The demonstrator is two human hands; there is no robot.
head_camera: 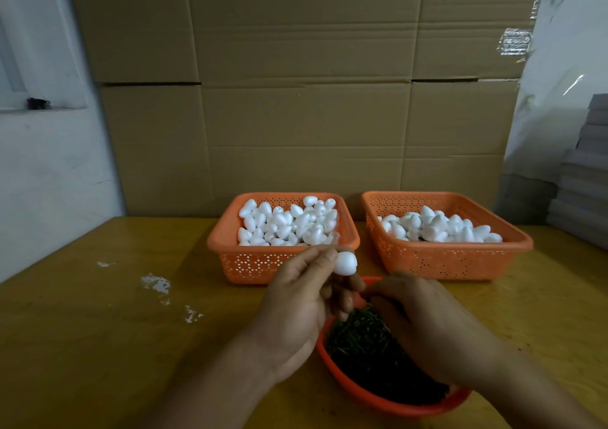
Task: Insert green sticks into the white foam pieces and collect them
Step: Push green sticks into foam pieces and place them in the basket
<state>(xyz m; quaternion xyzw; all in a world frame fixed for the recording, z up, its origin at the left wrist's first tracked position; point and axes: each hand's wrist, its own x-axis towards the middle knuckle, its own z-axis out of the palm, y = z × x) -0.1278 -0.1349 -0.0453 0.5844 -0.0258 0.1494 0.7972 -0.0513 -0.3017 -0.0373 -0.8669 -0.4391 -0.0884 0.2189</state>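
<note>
My left hand point(296, 300) pinches a white egg-shaped foam piece point(444, 263) between thumb and fingers, just in front of the left orange basket point(230, 257). My right hand point(424, 323) hovers over a red bowl point(362, 392) filled with dark green sticks point(362, 346), its fingertips closed near the left hand's fingers. Whether a stick is in those fingertips is hidden. The left basket holds several loose foam pieces point(286, 223), and the right orange basket point(454, 261) holds several more point(441, 224).
The baskets and bowl stand on a yellow-brown wooden table point(98, 346) with white paint marks point(158, 284) at the left. Large cardboard boxes point(296, 99) form a wall behind the baskets. Stacked grey sheets point(585, 182) rise at the right edge.
</note>
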